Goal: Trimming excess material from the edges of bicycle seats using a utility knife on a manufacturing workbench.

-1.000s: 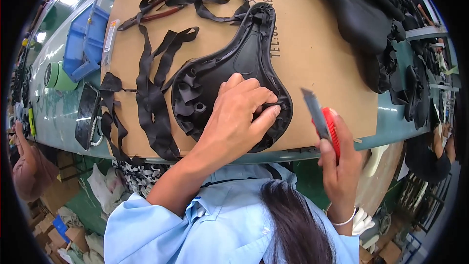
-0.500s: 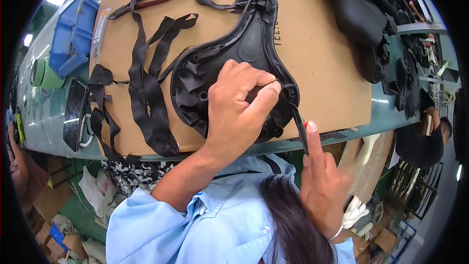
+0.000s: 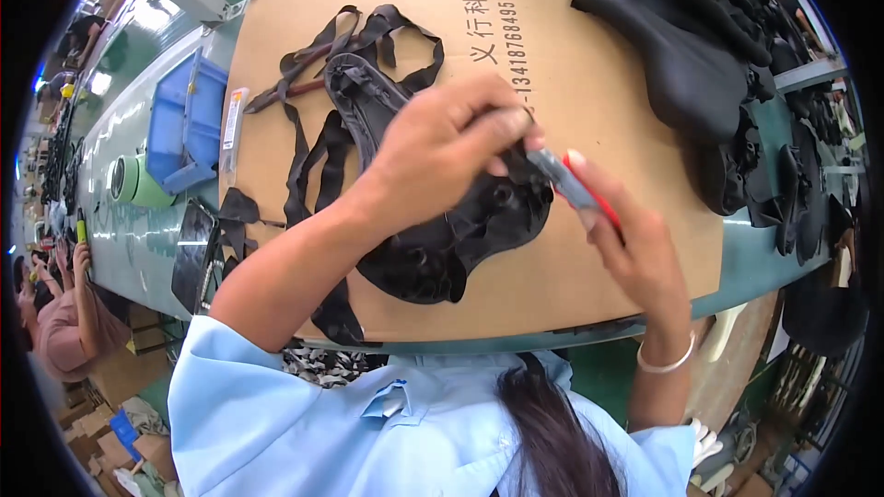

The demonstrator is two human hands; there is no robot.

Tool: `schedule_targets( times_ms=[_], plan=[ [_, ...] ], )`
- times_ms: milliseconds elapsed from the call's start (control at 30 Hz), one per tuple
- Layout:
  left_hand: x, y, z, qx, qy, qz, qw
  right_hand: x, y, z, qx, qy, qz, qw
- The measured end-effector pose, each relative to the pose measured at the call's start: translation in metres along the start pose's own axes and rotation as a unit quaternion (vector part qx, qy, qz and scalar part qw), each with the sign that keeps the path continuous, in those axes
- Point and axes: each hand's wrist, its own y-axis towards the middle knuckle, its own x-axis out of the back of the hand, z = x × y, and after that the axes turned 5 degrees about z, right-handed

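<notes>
A black bicycle saddle [image 3: 414, 258] lies underside up on the cardboard, its nose pointing to the upper left and its cover gathered in folds around the wide rear. My left hand [image 3: 451, 143] reaches across it, thumb and forefinger pinched at the saddle's right side on what looks like the cover's edge; the pinched part is mostly hidden. In my right hand [image 3: 631, 230] is a red-handled utility knife [image 3: 573, 186], its grey front end close to my left fingertips. Black fabric strips [image 3: 299, 161] lie left of and behind the saddle, beside a red-handled tool [image 3: 308, 87].
Several black saddles [image 3: 677, 64] are piled at the right. Left of the cardboard sheet [image 3: 608, 285] are a blue bin [image 3: 189, 120], a green round container [image 3: 138, 181] and a dark phone [image 3: 195, 253]. Another person [image 3: 78, 313] sits at the far left.
The saddle has turned, its nose swinging from the top toward the upper left. My right hand has come up from the table's front edge with the knife, nearer my left fingertips.
</notes>
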Motion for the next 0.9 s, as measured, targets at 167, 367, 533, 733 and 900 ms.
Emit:
schedule_targets(
  times_ms=[167,367,533,733,900],
  plan=[
    [0.003,0.005,-0.016,0.045,-0.342,-0.131,0.929,-0.032,-0.045,0.008,0.016,-0.097,-0.108,0.989],
    [-0.010,0.011,-0.017,-0.044,0.434,0.004,0.900,-0.011,-0.013,0.001,0.030,-0.129,-0.122,0.984],
    [-0.003,0.049,-0.016,0.057,0.533,0.147,0.831,-0.003,0.004,-0.006,0.053,-0.077,-0.096,0.991],
    [-0.002,0.043,-0.014,0.071,0.413,0.153,0.895,0.002,-0.002,-0.006,0.010,-0.037,-0.046,0.998],
    [0.000,0.052,-0.022,0.302,0.060,0.027,0.951,-0.025,-0.026,0.003,0.003,0.038,-0.084,0.996]
  ],
)
